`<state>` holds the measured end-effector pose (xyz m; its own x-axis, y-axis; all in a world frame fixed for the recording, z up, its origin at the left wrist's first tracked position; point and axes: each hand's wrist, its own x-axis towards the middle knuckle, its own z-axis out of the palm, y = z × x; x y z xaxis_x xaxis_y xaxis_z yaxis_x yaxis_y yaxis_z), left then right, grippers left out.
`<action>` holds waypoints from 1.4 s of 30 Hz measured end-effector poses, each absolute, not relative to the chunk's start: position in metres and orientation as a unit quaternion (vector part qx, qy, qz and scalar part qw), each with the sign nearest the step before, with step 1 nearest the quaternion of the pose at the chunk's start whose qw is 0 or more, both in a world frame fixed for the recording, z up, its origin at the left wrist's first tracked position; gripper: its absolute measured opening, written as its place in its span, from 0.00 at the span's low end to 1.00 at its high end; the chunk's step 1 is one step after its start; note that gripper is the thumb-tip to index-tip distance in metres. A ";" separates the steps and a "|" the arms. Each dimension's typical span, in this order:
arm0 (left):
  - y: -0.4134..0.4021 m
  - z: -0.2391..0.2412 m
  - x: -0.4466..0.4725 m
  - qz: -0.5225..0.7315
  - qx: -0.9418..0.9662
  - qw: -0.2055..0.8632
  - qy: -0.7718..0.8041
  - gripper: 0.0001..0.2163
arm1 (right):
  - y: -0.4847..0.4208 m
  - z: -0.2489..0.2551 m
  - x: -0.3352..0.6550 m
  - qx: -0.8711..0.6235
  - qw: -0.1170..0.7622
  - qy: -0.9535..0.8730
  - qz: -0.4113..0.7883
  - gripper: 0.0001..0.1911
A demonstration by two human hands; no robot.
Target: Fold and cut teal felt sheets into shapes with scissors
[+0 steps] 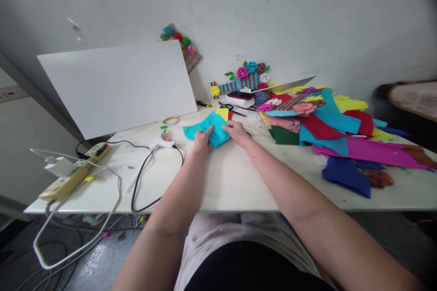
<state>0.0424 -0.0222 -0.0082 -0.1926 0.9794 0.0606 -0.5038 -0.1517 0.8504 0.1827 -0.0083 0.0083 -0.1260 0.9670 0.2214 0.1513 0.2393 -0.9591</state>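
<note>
A piece of turquoise crepe paper (215, 132) is held between my two hands over the middle of the white table. My left hand (202, 138) grips its lower left part, thumb on top. With fingers pinched, my right hand (237, 132) holds the paper's right edge. Just behind the paper lie small yellow (222, 113) and red squares, partly covered by it. Dark-handled scissors (226, 105) rest farther back. Left of my hands sits a white glue gun (163, 142) with its black cord.
Piled crepe paper (362, 150) in several colours covers the right side. A large white board (119, 91) leans on the wall at left. A yellow power strip (75, 173) with cables lies at the left edge. Paper-flower decorations (243, 77) and a phone on a white box (241, 97) stand behind.
</note>
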 end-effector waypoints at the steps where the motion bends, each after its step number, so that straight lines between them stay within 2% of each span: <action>1: -0.022 -0.008 0.042 0.683 0.326 0.542 0.365 0.14 | -0.008 0.009 0.183 -0.459 0.488 -0.613 0.419 0.12; 5: -0.020 -0.008 0.040 0.686 0.312 0.530 0.388 0.13 | -0.007 0.010 0.184 -0.473 0.505 -0.590 0.416 0.11; 12: -0.019 -0.009 0.039 0.682 0.335 0.527 0.380 0.18 | -0.002 0.005 0.182 -0.460 0.558 -0.557 0.408 0.13; 18: -0.026 -0.004 0.042 0.642 0.399 0.562 0.337 0.18 | 0.004 0.002 0.184 -0.446 0.611 -0.514 0.405 0.15; 29: -0.029 0.002 0.042 0.622 0.392 0.542 0.407 0.13 | 0.004 0.005 0.183 -0.437 0.645 -0.438 0.448 0.13; 34: -0.032 0.006 0.045 0.617 0.376 0.568 0.394 0.08 | 0.004 0.005 0.184 -0.434 0.655 -0.424 0.451 0.11; 42: -0.027 0.002 0.040 0.623 0.389 0.557 0.388 0.08 | 0.007 0.001 0.185 -0.439 0.658 -0.421 0.443 0.09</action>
<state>0.0399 -0.0265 0.0021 -0.0783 0.9955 0.0529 -0.3927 -0.0795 0.9162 0.1851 0.0069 0.0006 0.2518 0.9534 0.1660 -0.2143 0.2222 -0.9512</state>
